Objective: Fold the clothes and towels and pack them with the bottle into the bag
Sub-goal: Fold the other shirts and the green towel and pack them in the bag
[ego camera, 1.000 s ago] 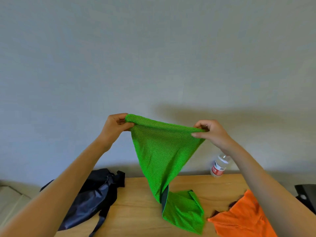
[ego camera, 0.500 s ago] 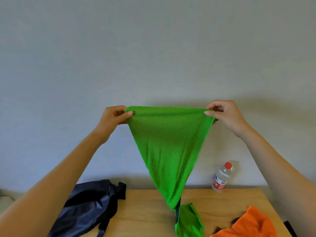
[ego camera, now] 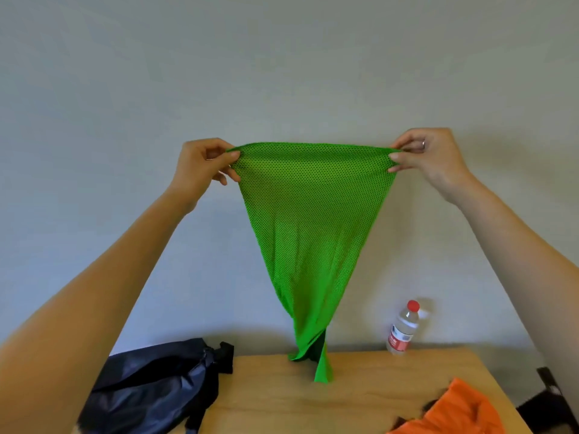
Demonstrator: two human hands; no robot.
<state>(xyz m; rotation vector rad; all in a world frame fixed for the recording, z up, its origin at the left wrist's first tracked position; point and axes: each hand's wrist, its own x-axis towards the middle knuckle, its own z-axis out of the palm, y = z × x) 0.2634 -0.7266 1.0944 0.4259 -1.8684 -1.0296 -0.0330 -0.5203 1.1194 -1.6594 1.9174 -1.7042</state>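
A green mesh towel (ego camera: 310, 220) hangs in the air in front of the wall, stretched along its top edge. My left hand (ego camera: 200, 164) pinches its left corner and my right hand (ego camera: 429, 158) pinches its right corner. The cloth narrows downward to a twisted tail that hangs just above the wooden table (ego camera: 297, 399). A dark navy bag (ego camera: 150, 386) lies on the table's left side. A clear water bottle (ego camera: 402, 328) with a red cap and red label stands at the table's back right. An orange garment (ego camera: 454, 411) lies crumpled at the front right.
A plain grey wall stands right behind the table. A dark object (ego camera: 548, 402) sits off the table's right edge. Bare wood shows between the bag and the orange garment.
Both hands have risen and moved apart, pulling the towel's top edge taut. The towel's lower end has lifted off the table and now hangs free.
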